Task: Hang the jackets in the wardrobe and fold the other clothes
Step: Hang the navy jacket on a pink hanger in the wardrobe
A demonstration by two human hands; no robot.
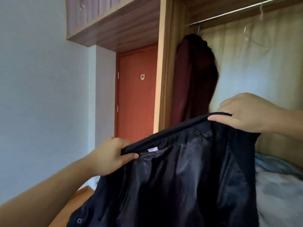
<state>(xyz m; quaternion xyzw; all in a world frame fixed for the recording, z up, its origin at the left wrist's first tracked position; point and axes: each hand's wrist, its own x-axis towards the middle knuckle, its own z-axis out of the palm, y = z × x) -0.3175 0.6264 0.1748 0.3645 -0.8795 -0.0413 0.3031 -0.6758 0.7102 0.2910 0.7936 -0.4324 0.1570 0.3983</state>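
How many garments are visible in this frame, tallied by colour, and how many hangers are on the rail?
Black jacket, gripped by left hand and right hand: 1
Maroon garment, hanging on the rail: 1
Bare hangers on the rail, blurred: 2 as far as I can tell
Total: 4
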